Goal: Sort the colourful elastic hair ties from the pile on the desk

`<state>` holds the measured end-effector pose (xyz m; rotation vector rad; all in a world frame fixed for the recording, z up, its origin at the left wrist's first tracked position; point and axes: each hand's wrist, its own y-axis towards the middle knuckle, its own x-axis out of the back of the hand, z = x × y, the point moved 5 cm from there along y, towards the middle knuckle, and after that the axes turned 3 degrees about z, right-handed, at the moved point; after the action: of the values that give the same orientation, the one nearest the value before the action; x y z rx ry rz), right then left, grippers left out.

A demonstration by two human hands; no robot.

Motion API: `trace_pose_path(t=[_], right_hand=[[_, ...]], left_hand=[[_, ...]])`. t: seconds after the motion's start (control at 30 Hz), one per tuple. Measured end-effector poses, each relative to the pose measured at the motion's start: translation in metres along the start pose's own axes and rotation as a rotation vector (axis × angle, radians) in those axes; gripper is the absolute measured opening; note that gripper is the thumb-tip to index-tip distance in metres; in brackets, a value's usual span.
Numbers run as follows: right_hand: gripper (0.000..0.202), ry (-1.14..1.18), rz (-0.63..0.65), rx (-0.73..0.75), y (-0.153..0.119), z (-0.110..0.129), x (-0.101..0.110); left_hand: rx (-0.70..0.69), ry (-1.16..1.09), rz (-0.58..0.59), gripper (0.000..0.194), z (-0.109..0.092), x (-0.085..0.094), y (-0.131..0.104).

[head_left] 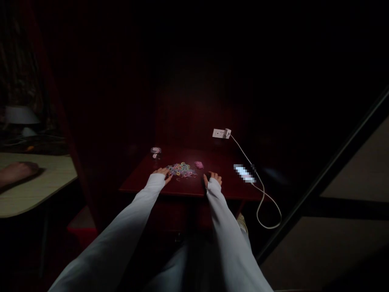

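Observation:
A loose heap of small multicoloured rubber bands [182,169] lies on the dark red table [179,187]. My left hand [164,173] rests at the heap's left edge, fingers stretched out and thumb apart; no band shows in its grasp. To the right of the heap sits a smaller pile of pink rubber bands [199,165]. My right hand [214,178] is on the table to the right of and nearer than that pile, its thumb apart from its lightly bent fingers, with nothing visible between them. At the back left stands a small clear container [156,152] with pinkish contents.
A lit phone [244,173] lies at the table's right side. Its white cable [263,194] loops past the edge and runs to a wall socket [221,133]. On the left, another person's hand [21,172] rests on a pale table [57,174]. A dark wall borders the back.

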<state>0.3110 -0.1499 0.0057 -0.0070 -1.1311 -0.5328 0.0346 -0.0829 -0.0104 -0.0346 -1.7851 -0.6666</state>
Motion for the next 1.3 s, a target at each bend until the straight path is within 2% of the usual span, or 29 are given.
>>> trace_pose_path(t=[0.13,0.27,0.43,0.63,0.8,0.93,1.07,1.17,1.3], right_hand=[[0.051,-0.118,0.186,0.039,-0.023,0.008,0.006],[0.055,-0.25,0.223,0.129,-0.033,0.02,0.005],[0.059,-0.322,0.326,0.154,-0.036,0.031,-0.005],[0.059,-0.379,0.354,0.178,-0.046,0.05,-0.009],[0.063,-0.396,0.412,0.191,-0.05,0.054,-0.006],[0.065,-0.418,0.454,0.2,-0.049,0.055,-0.002],[0.069,-0.431,0.499,0.207,-0.049,0.058,-0.001],[0.07,-0.423,0.506,0.212,-0.048,0.059,-0.002],[0.073,-0.422,0.523,0.21,-0.046,0.057,-0.007]], left_hand=[[0.046,-0.052,0.04,0.017,-0.005,0.004,-0.005],[0.101,-0.072,-0.016,0.021,0.0,-0.002,-0.006],[0.108,-0.082,-0.055,0.02,0.005,-0.012,0.001],[0.104,-0.12,0.017,0.021,0.006,-0.015,0.006],[0.078,-0.131,0.044,0.015,0.005,-0.014,0.012],[0.069,-0.106,0.027,0.017,0.002,-0.01,0.012],[0.012,-0.028,0.014,0.019,-0.01,-0.005,0.011],[0.003,0.006,0.031,0.029,-0.022,-0.003,0.013],[0.086,0.085,0.101,0.045,-0.029,-0.004,0.021]])
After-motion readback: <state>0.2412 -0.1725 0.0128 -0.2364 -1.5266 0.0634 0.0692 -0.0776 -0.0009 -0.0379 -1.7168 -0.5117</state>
